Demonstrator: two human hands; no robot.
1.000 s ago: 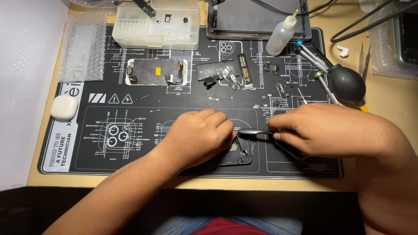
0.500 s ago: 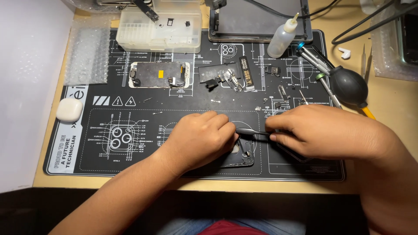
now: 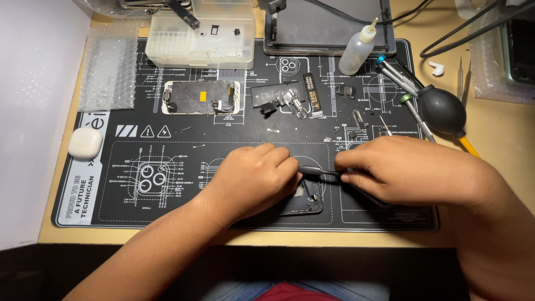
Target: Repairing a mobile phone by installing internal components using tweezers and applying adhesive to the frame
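Wooden desk point(image 3: 501, 145) carries a black repair mat point(image 3: 223, 139) printed with white diagrams. Clear plastic parts box point(image 3: 200, 39) sits at the mat's far edge, with a dark tablet-like device point(image 3: 329, 25) to its right. Black rubber air blower point(image 3: 441, 108) lies at the mat's right edge. Removed phone screen point(image 3: 200, 97) lies mid-mat, small loose parts beside it. Left hand point(image 3: 253, 178) is curled over a dark phone housing point(image 3: 305, 202), pressing it to the mat near the front edge. Right hand point(image 3: 407, 170) has fingers closed, pinching black tweezers point(image 3: 317, 171) that point at the left fingertips. White earbud case point(image 3: 85, 142) lies far left.
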